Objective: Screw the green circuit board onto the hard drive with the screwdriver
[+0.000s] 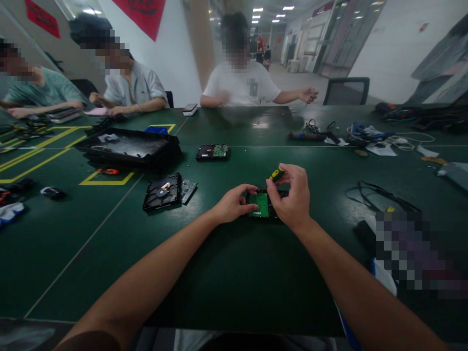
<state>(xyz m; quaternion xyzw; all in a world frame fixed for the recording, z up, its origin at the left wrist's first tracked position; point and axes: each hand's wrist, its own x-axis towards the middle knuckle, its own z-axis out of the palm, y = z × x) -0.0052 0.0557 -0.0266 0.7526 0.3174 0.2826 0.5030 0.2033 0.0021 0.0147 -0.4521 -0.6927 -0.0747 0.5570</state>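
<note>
A hard drive (260,204) lies on the green table in front of me, its green circuit board facing up. My left hand (236,202) grips the drive's left end, thumb along the near side and fingers at the far side. In my right hand (294,197) is a small screwdriver (277,173) with a yellow and black handle, pinched between thumb and fingers above the drive's right part. The screwdriver's tip is hidden by my hand. To the left rests another hard drive (161,192) with a loose circuit board (189,191) against its right side.
A third hard drive (212,152) lies farther back. Stacked black trays (127,146) stand at the left, near yellow tape marks (106,182). Cables (383,192) and tangled wires (369,134) lie at the right. Several people sit across the table; one person (237,83) faces me.
</note>
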